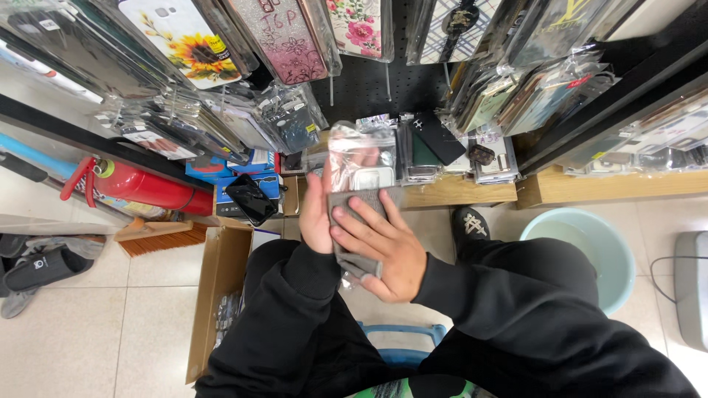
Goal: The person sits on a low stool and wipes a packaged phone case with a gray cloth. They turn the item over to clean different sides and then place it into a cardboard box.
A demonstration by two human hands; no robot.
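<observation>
- Looking down from the head camera, both hands meet at the middle of the view, in front of a pegboard wall hung with packaged phone cases.
- The left hand (317,210) stands behind a clear plastic packet (361,158), palm flat against its back, fingers straight and close together, propping it upright.
- The right hand (383,247) lies across the front, fingers spread and pressing a grey cloth (354,232) against the packet's lower half.
- So the packet sits sandwiched between the two palms, cloth on the near side, its top half sticking up bare above the fingertips.
- As for progress: I'd judge the wiping is mid-way at best; the cloth covers the bottom part only, and the glossy upper part looks untouched by it.
- More packets wait on the wooden shelf (457,193), near its front edge, just beyond the hands.
- Off to the left, a red fire extinguisher (147,188) lies by the wall, with an open cardboard box (217,295) on the tiled floor beside the knee.
- A pale green basin (590,250) stands at the right.
</observation>
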